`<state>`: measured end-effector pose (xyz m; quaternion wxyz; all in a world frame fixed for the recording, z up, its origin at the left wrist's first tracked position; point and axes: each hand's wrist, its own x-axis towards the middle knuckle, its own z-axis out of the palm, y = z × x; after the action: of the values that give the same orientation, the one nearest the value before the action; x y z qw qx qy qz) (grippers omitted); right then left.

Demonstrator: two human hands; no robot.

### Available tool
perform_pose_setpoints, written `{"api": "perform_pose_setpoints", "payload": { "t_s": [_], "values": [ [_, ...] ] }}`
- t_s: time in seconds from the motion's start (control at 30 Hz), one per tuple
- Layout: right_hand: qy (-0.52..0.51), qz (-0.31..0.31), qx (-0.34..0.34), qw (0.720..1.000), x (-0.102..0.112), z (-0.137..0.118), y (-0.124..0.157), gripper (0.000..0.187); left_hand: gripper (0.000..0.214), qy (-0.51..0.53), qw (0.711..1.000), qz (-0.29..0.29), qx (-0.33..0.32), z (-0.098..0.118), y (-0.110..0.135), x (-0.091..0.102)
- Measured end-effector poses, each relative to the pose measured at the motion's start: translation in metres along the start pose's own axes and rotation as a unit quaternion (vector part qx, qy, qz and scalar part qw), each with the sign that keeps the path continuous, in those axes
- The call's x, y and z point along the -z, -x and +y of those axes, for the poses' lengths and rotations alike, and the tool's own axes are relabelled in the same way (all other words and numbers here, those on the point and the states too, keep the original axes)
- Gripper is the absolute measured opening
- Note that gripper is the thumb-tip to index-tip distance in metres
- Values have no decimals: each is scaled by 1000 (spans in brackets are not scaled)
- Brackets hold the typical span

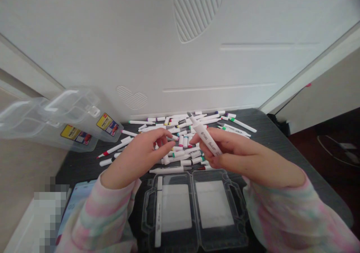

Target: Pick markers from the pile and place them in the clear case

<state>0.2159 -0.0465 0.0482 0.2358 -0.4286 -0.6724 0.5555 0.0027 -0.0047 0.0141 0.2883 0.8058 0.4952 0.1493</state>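
Clearly, the middle of everything is a hinged case point(194, 195) of transparent plastic, spread flat with a moulded handle loop at each outer side and a smooth white rectangle point(215, 204) in either half. Along its left side lies a slim white marker point(158, 215) with a dark band and small lettering too fine to read. Above the case's far edge, the right hand point(233, 146) has its grip closed around an uncapped marker point(208, 140), a glossy, thick white barrel tapering to a grey nib that points up and left; dark script runs down it, illegible. Also beyond the case, to its left, the left hand point(149, 148) curls its fingers over a loose pile of white markers point(185, 159) with coloured bands and ends; whether that grip pinches anything cannot be told. All this rests on a dark, wood-grained counter point(271, 133). Far left of the case stand cloudy plastic boxes point(81, 114) bearing yellow-and-blue labels point(107, 124) with blurred print. Nearer on that side lies a phone point(73, 204), its screen pale blue. Behind rises a white panel point(140, 39) embossed with ribbed hearts.
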Motion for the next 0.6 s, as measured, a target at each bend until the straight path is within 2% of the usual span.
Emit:
{"api": "perform_pose_setpoints", "payload": {
  "t_s": [0.1,0.2,0.4,0.5,0.6],
  "values": [
    [-53,-32,4,998,2,1,2,38,27,-4,1000,-4,-5,-2,-1,-1],
    [-91,-33,18,995,2,2,1,37,28,-3,1000,-2,-7,-3,-2,-3],
    [-109,-49,35,992,3,5,-1,39,28,5,1000,8,1,-1,-2,-3],
    [-95,-49,40,993,1,5,-6,35,28,49,998,27,-2,5,2,-1],
    [-43,-65,55,995,-5,6,-13,18,33,142,988,42,-36,9,9,-5]
  ]
}}
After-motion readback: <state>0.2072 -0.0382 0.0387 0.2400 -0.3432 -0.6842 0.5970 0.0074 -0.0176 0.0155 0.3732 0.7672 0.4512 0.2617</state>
